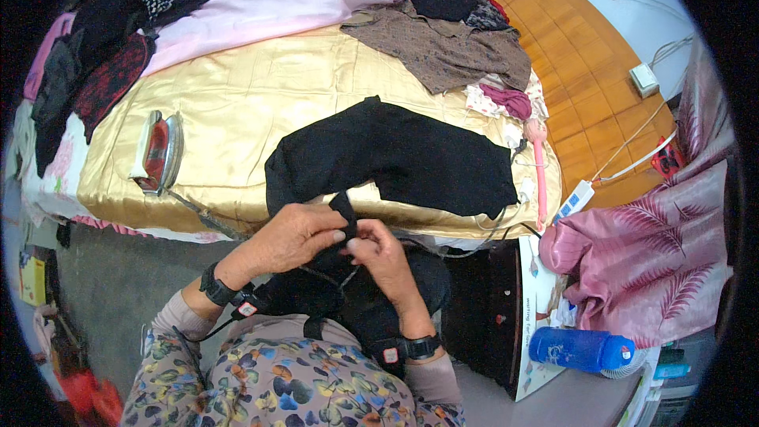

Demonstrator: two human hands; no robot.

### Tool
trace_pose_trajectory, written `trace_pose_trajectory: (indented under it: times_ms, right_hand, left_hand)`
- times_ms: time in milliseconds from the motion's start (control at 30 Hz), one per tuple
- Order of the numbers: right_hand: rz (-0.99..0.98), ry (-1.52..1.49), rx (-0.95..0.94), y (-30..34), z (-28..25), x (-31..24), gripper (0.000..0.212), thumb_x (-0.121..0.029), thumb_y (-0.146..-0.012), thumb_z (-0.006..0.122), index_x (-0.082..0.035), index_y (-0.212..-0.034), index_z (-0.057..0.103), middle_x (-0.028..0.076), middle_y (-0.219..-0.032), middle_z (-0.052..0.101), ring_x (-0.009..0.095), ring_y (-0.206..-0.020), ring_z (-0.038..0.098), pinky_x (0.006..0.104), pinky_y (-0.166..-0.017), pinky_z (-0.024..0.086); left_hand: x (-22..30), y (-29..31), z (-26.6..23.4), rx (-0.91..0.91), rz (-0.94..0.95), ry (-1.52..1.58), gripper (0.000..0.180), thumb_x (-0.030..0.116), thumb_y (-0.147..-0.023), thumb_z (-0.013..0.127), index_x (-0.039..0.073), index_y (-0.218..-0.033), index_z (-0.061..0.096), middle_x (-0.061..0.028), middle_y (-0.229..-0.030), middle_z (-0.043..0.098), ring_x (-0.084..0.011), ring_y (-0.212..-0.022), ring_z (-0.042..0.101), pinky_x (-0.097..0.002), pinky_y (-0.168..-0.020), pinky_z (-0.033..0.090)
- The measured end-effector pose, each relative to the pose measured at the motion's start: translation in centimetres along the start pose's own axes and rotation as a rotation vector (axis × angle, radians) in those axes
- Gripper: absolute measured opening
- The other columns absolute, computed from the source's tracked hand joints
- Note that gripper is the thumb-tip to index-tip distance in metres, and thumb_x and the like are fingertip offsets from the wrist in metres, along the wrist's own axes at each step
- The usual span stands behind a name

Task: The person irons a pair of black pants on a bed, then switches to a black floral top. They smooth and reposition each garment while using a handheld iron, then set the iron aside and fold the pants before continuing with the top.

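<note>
A black garment [395, 150], shaped like a pair of trousers, lies spread on the yellow satin cover near the bed's front edge. My left hand [296, 237] pinches a narrow corner of its black cloth between thumb and fingers, just past the edge. Close beside it, my right hand [378, 251] has its thumb and fingertips closed on the same bit of cloth. The fingertips of both hands nearly meet there. To the left, an iron [158, 154] with a red, see-through body stands on its heel, its cord trailing toward my left forearm.
Dark clothes [111, 63] and a pink sheet [277, 0] cover the bed's far side. A brown patterned shirt [443, 47] lies far right, near a pink long-handled massager [538, 166]. A white power strip [573, 199], purple curtain [640, 261] and blue bottle [581, 349] are at right.
</note>
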State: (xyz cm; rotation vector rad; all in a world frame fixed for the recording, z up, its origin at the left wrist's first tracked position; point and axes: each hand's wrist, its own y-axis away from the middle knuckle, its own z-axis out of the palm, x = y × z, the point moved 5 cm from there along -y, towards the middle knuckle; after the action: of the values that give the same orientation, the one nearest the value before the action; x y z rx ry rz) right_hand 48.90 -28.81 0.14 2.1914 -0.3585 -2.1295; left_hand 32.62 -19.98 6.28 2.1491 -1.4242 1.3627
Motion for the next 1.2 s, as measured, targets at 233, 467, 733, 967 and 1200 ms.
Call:
trace_pose_trajectory:
  times_ms: [233,467,733,967,1200]
  right_hand:
    - [-0.08,-0.023,-0.058,0.1,0.7,1.1,0.015,-0.015,-0.101,0.067,-0.003,-0.108,0.06,0.002,-0.096,0.066,0.01,-0.088,0.069,0.0253,-0.074,0.056]
    - [-0.128,-0.056,0.046,0.5,-0.6,0.4,0.013,-0.014,-0.102,0.064,-0.002,-0.1,0.061,0.004,-0.091,0.069,0.016,-0.084,0.075,0.0278,-0.072,0.056]
    - [-0.239,-0.134,0.205,2.0,-2.1,-2.0,0.011,-0.012,-0.102,0.056,-0.002,-0.1,0.06,0.006,-0.091,0.068,0.02,-0.088,0.075,0.0297,-0.075,0.055]
    - [-0.426,-0.424,0.522,6.5,-10.5,-4.2,0.017,-0.018,-0.102,0.05,-0.004,-0.113,0.054,0.013,-0.098,0.073,0.029,-0.083,0.077,0.0363,-0.074,0.057]
    - [-0.785,-0.733,0.56,13.7,-18.1,-6.0,0.025,-0.022,-0.104,0.052,-0.01,-0.126,0.057,0.014,-0.119,0.073,0.032,-0.085,0.077,0.0453,-0.072,0.064]
  left_hand:
    - [-0.9,0.5,1.2,0.05,-0.037,0.068,0.024,0.017,-0.099,0.064,-0.004,-0.11,0.069,-0.02,-0.093,0.069,-0.0373,-0.085,0.068,-0.0426,-0.076,0.054]
    - [-1.0,0.3,-0.1,0.158,-0.147,0.165,0.02,0.014,-0.1,0.063,-0.002,-0.111,0.068,-0.0171,-0.093,0.069,-0.0266,-0.081,0.067,-0.0373,-0.075,0.054]
    - [-3.4,1.3,-1.8,0.404,-0.356,0.413,0.024,0.019,-0.105,0.06,-0.001,-0.117,0.066,-0.0024,-0.087,0.063,-0.0115,-0.07,0.061,-0.0266,-0.065,0.05]
    - [-7.1,5.2,-11.9,0.951,-0.173,0.68,0.032,0.033,-0.108,0.058,0.005,-0.124,0.061,-0.0039,-0.091,0.068,-0.0144,-0.065,0.064,-0.0274,-0.06,0.052]
    - [-10.9,11.5,-19.9,1.127,-0.013,0.792,0.03,0.034,-0.111,0.052,0.006,-0.123,0.059,-0.015,-0.104,0.075,-0.0266,-0.102,0.076,-0.0405,-0.086,0.063]
